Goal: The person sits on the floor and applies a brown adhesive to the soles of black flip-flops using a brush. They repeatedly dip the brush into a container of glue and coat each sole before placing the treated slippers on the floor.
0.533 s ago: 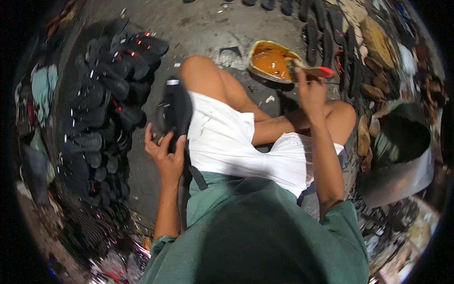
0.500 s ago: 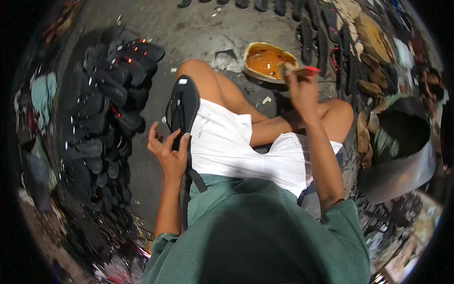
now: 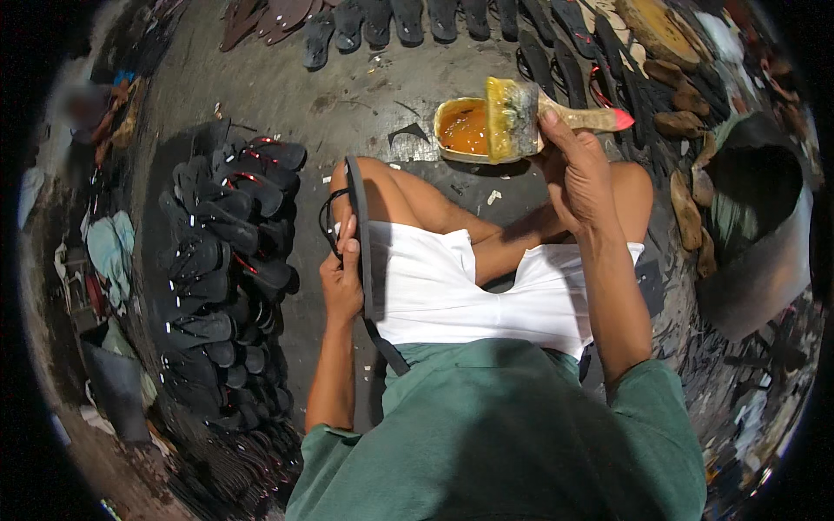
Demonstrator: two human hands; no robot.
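Observation:
A wide flat paintbrush (image 3: 518,120) is in my right hand (image 3: 580,178), gripped near the bristles by its wooden, red-tipped handle. Yellowish-orange stuff coats the bristles. Just behind them, on the floor, sits an off-white tub (image 3: 453,157) of orange-brown thick liquid, which the brush partly covers in view. My left hand (image 3: 344,282) grips a black flip-flop (image 3: 363,247) beside my left thigh. The flip-flop stands on edge, its strap side toward the left, with my fingers in by the strap. A loose black strip hangs at its lower end.
Heaped black flip-flops (image 3: 228,221), some with red straps, lie at left. A row of dark soles (image 3: 408,19) runs along the far side. Brown wooden foot-shaped pieces (image 3: 685,208) and a large curled dark sheet (image 3: 756,286) are at right.
My left hand has closed round the flip-flop and tipped it from flat onto its edge. My right hand has lifted the brush up from the tub's edge, bristles now pointing left.

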